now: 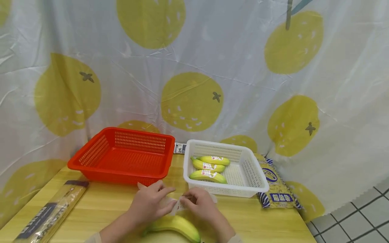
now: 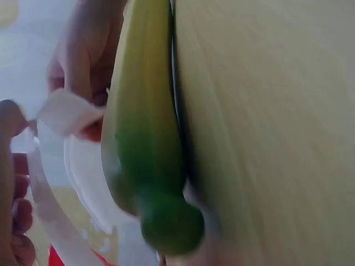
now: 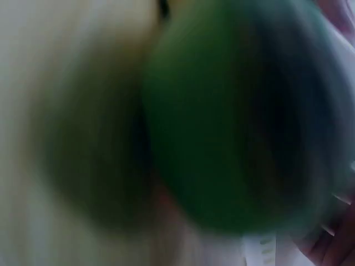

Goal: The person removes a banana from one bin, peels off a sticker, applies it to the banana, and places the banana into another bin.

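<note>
I see one bench (image 1: 100, 202), two baskets: one red basket (image 1: 121, 157), one white basket (image 1: 226, 167) holding three bananas. Bottom center, my left hand (image 1: 149, 204) and right hand (image 1: 202, 204) pinch one label (image 1: 177, 205) above one loose banana (image 1: 177, 226).

A yellow banana (image 1: 179, 226) shading to green at one end lies on a pale wood-grain table (image 1: 103, 206), beside a red basket (image 1: 121, 157) and a white basket (image 1: 243, 175) of yellow bananas (image 1: 209, 167) with red-and-white labels. Behind hangs a white curtain (image 1: 243, 67) printed with large yellow fruit.
</note>
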Tool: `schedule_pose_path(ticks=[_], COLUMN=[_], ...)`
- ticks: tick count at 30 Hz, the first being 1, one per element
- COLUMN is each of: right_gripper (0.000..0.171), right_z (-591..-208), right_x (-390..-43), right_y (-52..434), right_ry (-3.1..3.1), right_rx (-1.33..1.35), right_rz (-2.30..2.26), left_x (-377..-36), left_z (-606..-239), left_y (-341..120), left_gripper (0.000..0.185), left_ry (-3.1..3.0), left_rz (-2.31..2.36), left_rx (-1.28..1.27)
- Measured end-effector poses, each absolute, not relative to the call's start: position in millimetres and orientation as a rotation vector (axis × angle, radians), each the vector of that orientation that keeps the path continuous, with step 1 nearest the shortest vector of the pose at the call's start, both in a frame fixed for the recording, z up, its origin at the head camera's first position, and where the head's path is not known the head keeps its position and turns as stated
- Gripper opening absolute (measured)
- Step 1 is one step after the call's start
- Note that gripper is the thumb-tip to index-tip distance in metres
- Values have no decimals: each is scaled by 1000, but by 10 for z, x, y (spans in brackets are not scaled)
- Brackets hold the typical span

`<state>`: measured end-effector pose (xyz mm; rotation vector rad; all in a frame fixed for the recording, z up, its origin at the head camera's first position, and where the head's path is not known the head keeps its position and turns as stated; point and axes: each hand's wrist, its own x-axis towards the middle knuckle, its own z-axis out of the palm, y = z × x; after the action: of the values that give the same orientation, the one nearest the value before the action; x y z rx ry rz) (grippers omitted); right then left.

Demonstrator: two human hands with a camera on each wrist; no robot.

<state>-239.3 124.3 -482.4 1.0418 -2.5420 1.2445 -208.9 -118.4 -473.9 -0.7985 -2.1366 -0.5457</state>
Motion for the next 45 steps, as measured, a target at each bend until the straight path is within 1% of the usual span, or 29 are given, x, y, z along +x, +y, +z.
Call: schedule_pose_path(ticks=[5,10,15,18,21,23,28,30,33,37,42,45], right_gripper=[5,5,11,16,18,17,16,21,30,32,33,32], right_z=[-4817,-4862,-4903,-4909,-4904,-4902,-4894,-4896,-4906,-4932,-4962,-4974], right_x=[-2367,-2344,-2352,-2324,-2316,-2316,-2302,-2285,-2284,-2298,-2324,-2329], right_y=[1131,1131,1143,1138,1122,1118,1136,1155,1179,1193,1179,1156], right_ry=[-2491,-2499,-2472,-2439,-2395,-2372,-2404,-2471,-2574,-2544,-2246,-2119], right_rx=[1037,920,859,850,818,802,800,796,810,866,1101,1219], right_rz=[1147,1124,1108,1243,1439,1552,1694,1680,1602,1513,1339,1209], left_x=[-2074,-2064,-2104,-2091,-2088,-2083,-2064,-2056,-2057,-2072,-2090,-2095], left_z=[-4750,-4811,-4874,-4891,-4884,-4876,-4880,-4898,-4919,-4923,-4902,-4909], left_y=[-1063,-1110,-1121,-1101,-1103,-1113,-1140,-1147,-1155,-1155,-1149,-1139], left_gripper=[33,20,21,19,9,7,8,9,6,7,9,12], left_ry=[-2215,-2292,-2332,-2382,-2476,-2527,-2576,-2578,-2558,-2509,-2498,-2473], left_rz=[-474,-465,-502,-564,-722,-841,-1033,-1071,-1133,-1209,-1344,-1391], left_rx=[-715,-679,-667,-639,-595,-577,-596,-609,-625,-593,-508,-501])
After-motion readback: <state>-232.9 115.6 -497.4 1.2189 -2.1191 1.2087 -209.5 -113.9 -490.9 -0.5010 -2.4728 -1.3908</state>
